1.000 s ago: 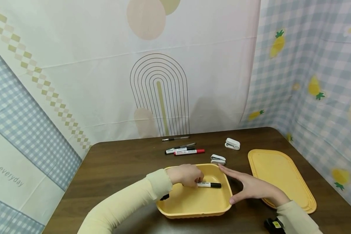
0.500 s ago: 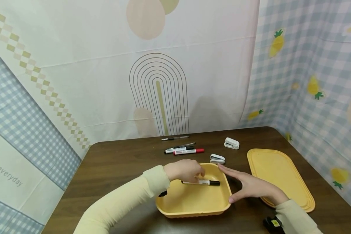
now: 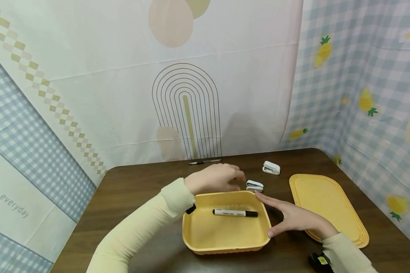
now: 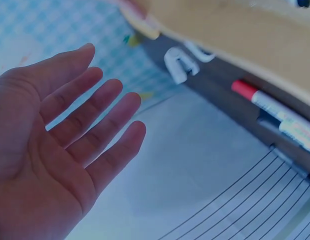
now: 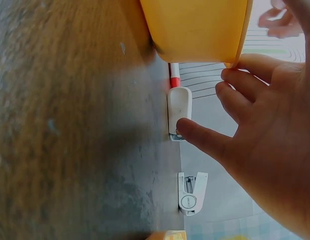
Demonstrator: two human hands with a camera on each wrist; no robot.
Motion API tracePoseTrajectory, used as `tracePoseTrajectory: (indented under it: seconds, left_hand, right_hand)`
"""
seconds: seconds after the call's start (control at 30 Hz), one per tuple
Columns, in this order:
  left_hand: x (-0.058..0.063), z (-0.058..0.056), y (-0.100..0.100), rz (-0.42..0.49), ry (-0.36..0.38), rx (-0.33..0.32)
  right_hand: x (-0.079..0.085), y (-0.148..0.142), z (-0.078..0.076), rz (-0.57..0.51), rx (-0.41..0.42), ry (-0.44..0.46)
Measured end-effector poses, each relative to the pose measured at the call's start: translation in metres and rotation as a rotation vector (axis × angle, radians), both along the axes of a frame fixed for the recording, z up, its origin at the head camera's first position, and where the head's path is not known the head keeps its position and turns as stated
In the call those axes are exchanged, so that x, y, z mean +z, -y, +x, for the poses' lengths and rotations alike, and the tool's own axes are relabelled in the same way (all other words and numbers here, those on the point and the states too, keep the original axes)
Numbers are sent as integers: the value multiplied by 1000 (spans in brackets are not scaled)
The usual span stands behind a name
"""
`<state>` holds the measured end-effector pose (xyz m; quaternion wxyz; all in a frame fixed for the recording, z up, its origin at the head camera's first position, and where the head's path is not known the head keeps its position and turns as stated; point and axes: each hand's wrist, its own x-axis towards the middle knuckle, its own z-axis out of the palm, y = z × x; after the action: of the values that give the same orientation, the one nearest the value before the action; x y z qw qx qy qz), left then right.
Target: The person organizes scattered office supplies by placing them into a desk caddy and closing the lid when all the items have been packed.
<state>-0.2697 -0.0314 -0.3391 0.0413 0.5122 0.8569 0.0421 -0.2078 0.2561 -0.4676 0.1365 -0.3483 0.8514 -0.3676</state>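
Left hand has moved off the marker; cloth reads "everyday".

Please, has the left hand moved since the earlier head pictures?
Yes: in the head view, the left hand has moved forward, from over the yellow container to past its far rim.

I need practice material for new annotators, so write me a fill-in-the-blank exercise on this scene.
1. The marker inside the yellow bin has a ____ cap.
2. The left hand holds ____.
3. In the head view, the right hand touches the yellow bin's ____ side.
4. The white staplers on the table number ____.

Missing words: black; nothing; right; two.
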Motion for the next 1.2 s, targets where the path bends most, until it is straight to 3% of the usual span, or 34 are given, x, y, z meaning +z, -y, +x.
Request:
tracePoseTrajectory:
  seconds: [0.2,0.5,0.83,1.0,1.2]
  left_hand:
    - [17,-6,5,104,9,8]
    - [24,-28,23,221,59,82]
    - [36,-54,57,517,82,208]
    - [37,-61,73,640,108,277]
    - [27,-70,82,736,102,361]
  right_hand:
    - [-1,1,0,-2,3,3]
    - [0,0,0,-12,1,16]
    - [0,0,0,-29,10,-26]
    - [0,0,0,-29,11,-19]
    - [-2,0,0,-27,8,-12]
